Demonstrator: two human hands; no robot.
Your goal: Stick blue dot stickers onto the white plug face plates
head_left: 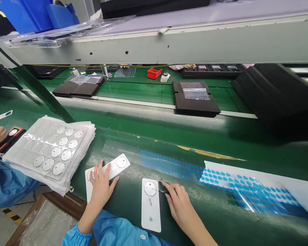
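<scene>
My right hand [181, 201] pinches dark tweezers [164, 191] beside a white plate [151, 205], long axis running away from me, a round disc [150, 188] at its far end. My left hand [100, 184] lies flat and open on another plate [115, 167], angled rightward. Left on the green tabletop [169, 136], a clear blister tray [48, 147] holds discs in its right-hand pockets.

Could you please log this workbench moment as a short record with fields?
Surface: green bench
Left hand: left hand lies flat on a white plate that carries a round disc
Right hand: right hand pinches a small dark tool beside an upright white card with a disc near its top
Left of hands: clear blister tray of discs, on a stack
Right of hands: sheet of blue hexagon stickers
Nearby: a co-worker's blue sleeve at the far left
</scene>
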